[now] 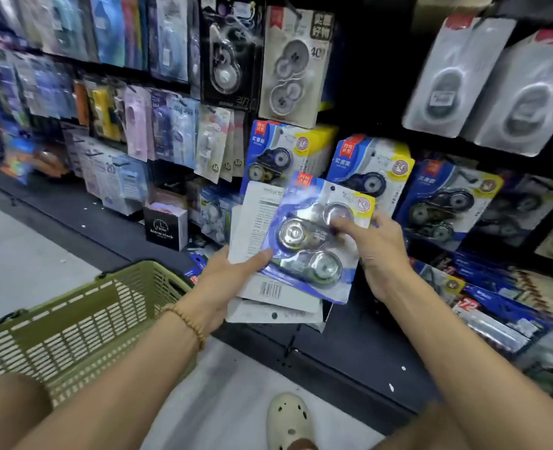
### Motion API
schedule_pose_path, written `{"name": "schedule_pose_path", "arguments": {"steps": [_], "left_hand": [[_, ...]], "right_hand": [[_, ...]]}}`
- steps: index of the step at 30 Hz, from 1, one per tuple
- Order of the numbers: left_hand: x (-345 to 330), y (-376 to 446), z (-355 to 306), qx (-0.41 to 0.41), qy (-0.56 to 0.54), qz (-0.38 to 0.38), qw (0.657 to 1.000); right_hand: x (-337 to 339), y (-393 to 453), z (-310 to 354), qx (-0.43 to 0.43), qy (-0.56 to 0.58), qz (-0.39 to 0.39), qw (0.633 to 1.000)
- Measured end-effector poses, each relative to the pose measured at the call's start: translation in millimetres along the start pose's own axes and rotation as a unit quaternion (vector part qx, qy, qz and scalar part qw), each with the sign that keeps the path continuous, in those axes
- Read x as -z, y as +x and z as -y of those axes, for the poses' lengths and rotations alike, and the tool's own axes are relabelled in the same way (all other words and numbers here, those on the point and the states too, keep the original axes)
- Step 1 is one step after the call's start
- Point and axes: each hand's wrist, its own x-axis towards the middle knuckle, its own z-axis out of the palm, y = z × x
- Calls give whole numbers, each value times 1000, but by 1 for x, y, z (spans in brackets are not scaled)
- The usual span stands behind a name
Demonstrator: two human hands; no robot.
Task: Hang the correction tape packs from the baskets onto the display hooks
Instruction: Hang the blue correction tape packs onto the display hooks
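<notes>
Our left hand [226, 280] grips the stack of packs [268, 287]; our right hand [375, 248] pinches the top correction tape pack [314, 241]. We should square its hole toward the matching row [369, 167] at one o'clock.

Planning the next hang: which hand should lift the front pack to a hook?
Right hand: its grip already pinches the front pack, nearer the hooks. Left hand holds the stack.

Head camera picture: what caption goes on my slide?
Left hand holds a stack of packs; right hand pinches the top correction tape pack.
</notes>
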Motion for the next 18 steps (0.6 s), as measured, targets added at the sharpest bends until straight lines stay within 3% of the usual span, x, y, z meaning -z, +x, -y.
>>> {"name": "schedule_pose_path", "arguments": {"steps": [6, 12, 18], "left_hand": [[-55, 1, -2, -73, 52, 61, 994], [-97, 10, 4, -50, 67, 106, 991], [-99, 24, 12, -27, 65, 110, 991]], "right_hand": [[53, -5, 15, 8, -23, -72, 997], [104, 6, 38, 58, 2, -151, 987], [144, 38, 44, 79, -56, -221, 970]]}}
